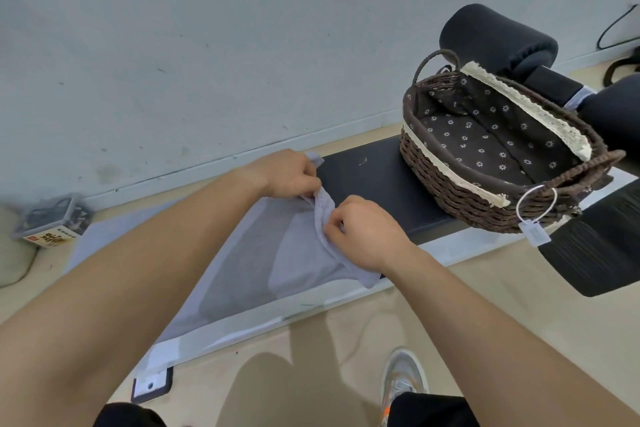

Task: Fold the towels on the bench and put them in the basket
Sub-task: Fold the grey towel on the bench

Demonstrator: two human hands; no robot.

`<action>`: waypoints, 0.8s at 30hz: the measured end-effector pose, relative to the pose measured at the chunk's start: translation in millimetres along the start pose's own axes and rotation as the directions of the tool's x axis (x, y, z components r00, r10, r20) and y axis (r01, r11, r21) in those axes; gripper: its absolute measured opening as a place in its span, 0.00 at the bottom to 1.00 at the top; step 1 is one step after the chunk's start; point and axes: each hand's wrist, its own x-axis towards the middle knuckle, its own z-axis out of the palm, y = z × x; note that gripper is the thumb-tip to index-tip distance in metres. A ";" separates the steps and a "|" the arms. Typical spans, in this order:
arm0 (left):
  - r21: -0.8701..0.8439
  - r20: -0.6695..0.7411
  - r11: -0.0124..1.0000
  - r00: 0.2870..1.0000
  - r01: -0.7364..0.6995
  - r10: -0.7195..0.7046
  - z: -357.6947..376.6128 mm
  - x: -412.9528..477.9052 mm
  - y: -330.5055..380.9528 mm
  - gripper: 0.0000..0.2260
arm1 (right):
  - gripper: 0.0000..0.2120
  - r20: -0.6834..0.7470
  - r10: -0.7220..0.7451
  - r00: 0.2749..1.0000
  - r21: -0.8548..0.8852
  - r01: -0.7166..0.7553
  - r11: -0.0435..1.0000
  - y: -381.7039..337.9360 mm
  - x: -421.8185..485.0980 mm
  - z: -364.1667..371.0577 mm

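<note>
A pale grey towel (263, 253) lies spread over the dark bench (374, 177), its right edge bunched up. My left hand (287, 173) pinches that bunched edge at its far end. My right hand (363, 236) grips the same edge nearer to me. A brown wicker basket (450, 191) with a dark flowered lining and cream lace trim stands on the bench to the right, with nothing in it. A white tag on a ring hangs from its near handle.
A grey wall runs behind the bench. A small clear box (52, 218) sits on the floor at the left. Black padded rollers (498, 38) and a black ribbed pad (595, 246) lie right of the basket. My shoe (403, 378) is on the floor below.
</note>
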 end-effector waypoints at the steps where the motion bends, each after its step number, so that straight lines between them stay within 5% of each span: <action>1: -0.015 -0.051 1.000 0.999 0.015 -0.016 1.0 -1.7 -3.8 0.14 | 0.10 -0.012 0.005 1.000 -0.008 -0.005 1.000 0.8 0.7 0.7; 2: 0.002 -0.106 1.000 0.994 0.017 -0.017 3.6 -2.5 -8.4 0.15 | 0.05 -0.022 0.012 1.000 0.000 -0.012 1.000 1.8 1.2 1.6; 4: 0.029 -0.169 1.000 0.986 0.003 0.002 9.9 -4.7 -17.1 0.10 | 0.09 -0.023 0.042 0.999 0.056 -0.040 0.998 0.7 1.0 2.6; 5: 0.005 -0.164 1.000 0.986 -0.023 0.024 11.7 -6.8 -19.9 0.05 | 0.12 -0.017 0.067 0.998 0.096 -0.065 0.993 0.2 1.1 2.8; 8: 0.029 -0.062 0.992 0.990 -0.122 0.123 15.6 -9.9 -25.0 0.13 | 0.16 -0.030 0.096 0.995 0.099 -0.093 0.991 -1.8 2.3 1.7; 14: 0.166 -0.152 0.973 0.971 -0.158 0.184 15.0 -11.5 -25.6 0.04 | 0.06 -0.037 0.120 0.992 0.144 -0.113 0.983 0.8 3.0 -2.2; 24: -0.047 -0.348 0.986 0.928 -0.163 0.136 -1.0 8.1 -3.4 0.10 | 0.10 -0.220 0.263 0.939 0.276 -0.198 0.940 16.7 -8.6 -28.4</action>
